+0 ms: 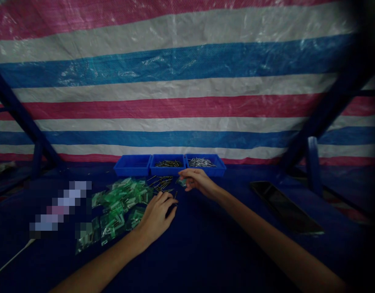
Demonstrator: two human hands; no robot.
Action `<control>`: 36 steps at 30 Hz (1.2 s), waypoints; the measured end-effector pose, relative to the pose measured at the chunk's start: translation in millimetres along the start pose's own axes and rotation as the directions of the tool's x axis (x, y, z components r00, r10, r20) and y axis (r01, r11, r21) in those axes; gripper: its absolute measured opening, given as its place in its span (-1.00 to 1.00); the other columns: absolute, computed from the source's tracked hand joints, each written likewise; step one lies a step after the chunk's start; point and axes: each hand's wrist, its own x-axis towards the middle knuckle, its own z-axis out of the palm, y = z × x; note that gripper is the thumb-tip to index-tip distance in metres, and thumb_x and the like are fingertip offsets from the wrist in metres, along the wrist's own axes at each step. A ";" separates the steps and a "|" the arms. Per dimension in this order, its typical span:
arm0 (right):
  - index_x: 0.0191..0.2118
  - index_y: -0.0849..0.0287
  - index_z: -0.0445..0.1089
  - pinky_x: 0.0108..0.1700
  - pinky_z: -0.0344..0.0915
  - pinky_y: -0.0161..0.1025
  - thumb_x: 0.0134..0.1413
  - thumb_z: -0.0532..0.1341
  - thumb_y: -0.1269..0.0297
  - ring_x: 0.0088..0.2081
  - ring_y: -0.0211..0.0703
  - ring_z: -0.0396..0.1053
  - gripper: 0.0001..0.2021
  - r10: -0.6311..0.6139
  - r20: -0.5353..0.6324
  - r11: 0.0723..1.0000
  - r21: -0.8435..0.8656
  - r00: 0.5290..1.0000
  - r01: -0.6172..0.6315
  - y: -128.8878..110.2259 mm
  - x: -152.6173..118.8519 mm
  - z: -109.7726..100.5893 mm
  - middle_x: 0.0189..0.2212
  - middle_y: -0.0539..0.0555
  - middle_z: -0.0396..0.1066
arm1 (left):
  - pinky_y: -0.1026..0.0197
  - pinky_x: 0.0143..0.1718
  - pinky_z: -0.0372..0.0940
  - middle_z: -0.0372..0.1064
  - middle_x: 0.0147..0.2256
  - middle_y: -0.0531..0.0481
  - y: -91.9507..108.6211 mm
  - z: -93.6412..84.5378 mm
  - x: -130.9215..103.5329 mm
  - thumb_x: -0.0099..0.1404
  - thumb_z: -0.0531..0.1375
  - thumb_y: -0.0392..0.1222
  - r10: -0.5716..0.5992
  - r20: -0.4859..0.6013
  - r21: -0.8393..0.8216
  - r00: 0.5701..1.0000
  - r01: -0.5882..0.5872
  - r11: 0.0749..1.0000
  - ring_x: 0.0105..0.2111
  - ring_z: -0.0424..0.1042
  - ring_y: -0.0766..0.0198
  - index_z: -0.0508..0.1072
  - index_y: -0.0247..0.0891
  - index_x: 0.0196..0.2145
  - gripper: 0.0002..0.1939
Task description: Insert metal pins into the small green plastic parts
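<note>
My right hand (198, 181) is closed, thumb and fingers pinching a small clear greenish plastic bag (181, 182) in front of the blue trays. Lower and to the left, my left hand (158, 212) is palm down with curled fingers. A thin dark screw (176, 194) stands up at its fingertips, apparently gripped between finger and thumb. Just beyond that hand lies a loose scatter of brass-coloured screws (161, 182). Beside it on the left is a heap of green-tinted plastic bags (126, 193), some with thin pieces inside.
Three joined blue trays stand at the back: the left tray (132, 165) is bare, the middle holds dark screws (169, 163), the right silver screws (202, 162). A phone (285, 207) lies right. A pixelated object (60, 207) with a white cable (13, 259) lies left.
</note>
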 end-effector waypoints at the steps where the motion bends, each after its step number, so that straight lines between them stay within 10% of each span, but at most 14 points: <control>1: -0.29 0.19 0.43 -0.52 0.38 -0.36 -0.09 0.22 0.28 -0.55 -0.40 0.29 -0.81 -0.037 0.002 0.999 0.012 0.999 0.037 -6.1 0.5 0.4 -0.30 0.08 0.40 | 0.07 -0.14 0.20 0.30 -0.26 -0.04 0.6 -0.2 -0.1 0.24 0.01 -0.29 0.009 0.006 -0.014 1.000 -0.009 1.000 -0.23 0.28 0.21 0.39 -0.21 -0.20 -0.78; 8: -0.15 0.14 0.39 -0.61 0.29 -0.42 -0.13 0.25 0.22 -0.43 -0.26 0.39 -0.66 -0.079 0.077 0.962 -0.257 0.994 0.096 -5.4 0.2 3.0 -0.20 0.13 0.41 | 0.13 -0.18 0.22 0.31 -0.33 -0.03 -1.0 -3.0 2.1 0.25 0.03 -0.28 -0.013 0.001 -0.105 1.000 0.013 0.994 -0.28 0.29 0.24 0.43 -0.22 -0.27 -0.81; 20: -0.33 0.18 0.49 -0.56 0.15 -0.41 -0.28 0.30 0.08 -0.53 -0.30 0.34 -0.66 0.012 0.381 0.526 -0.789 0.924 0.318 2.7 -11.4 1.7 -0.50 0.03 0.46 | 0.21 -0.29 0.24 0.30 -0.35 0.00 -13.2 -13.0 7.8 0.23 0.05 -0.26 -0.257 -0.207 -0.301 0.944 0.188 0.935 -0.36 0.33 0.29 0.43 -0.20 -0.23 -0.80; 36: -0.35 0.16 0.47 -0.55 0.22 -0.39 -0.29 0.32 0.24 -0.57 -0.29 0.37 -0.75 -0.017 0.359 0.501 -0.805 0.933 0.319 6.8 -16.1 6.3 -0.53 0.00 0.46 | 0.26 -0.37 0.22 0.27 -0.38 0.01 -6.6 -14.1 8.9 0.24 0.05 -0.23 -0.309 -0.233 -0.418 0.922 0.192 0.888 -0.41 0.30 0.32 0.42 -0.20 -0.18 -0.78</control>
